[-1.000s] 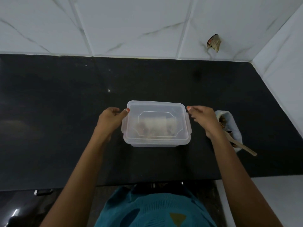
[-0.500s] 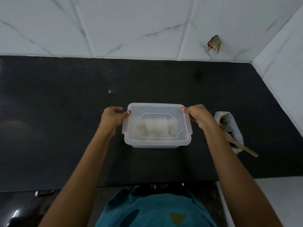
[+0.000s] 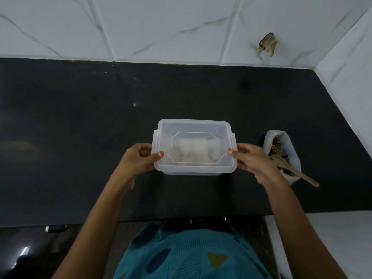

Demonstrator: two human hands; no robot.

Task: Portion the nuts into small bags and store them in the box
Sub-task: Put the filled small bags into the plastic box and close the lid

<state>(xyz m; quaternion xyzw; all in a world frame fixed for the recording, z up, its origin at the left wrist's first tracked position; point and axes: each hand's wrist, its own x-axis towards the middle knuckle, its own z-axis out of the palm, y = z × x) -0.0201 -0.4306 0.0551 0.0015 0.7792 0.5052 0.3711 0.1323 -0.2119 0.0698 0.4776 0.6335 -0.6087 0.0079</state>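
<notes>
Fingers [image 3: 239, 152] clasp lidded box [image 3: 193, 127] | nut bag [image 3: 291, 146], spoon [image 3: 302, 175] beside right hand [image 3: 255, 164]

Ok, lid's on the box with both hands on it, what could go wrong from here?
1. The left hand and right hand pinch only the near corners of the box; I cannot tell whether the lid is seated at the far edge, so it might pop loose.
2. The right wrist is close to the wooden spoon propped in the open nut bag; a bump could spill nuts.
</notes>
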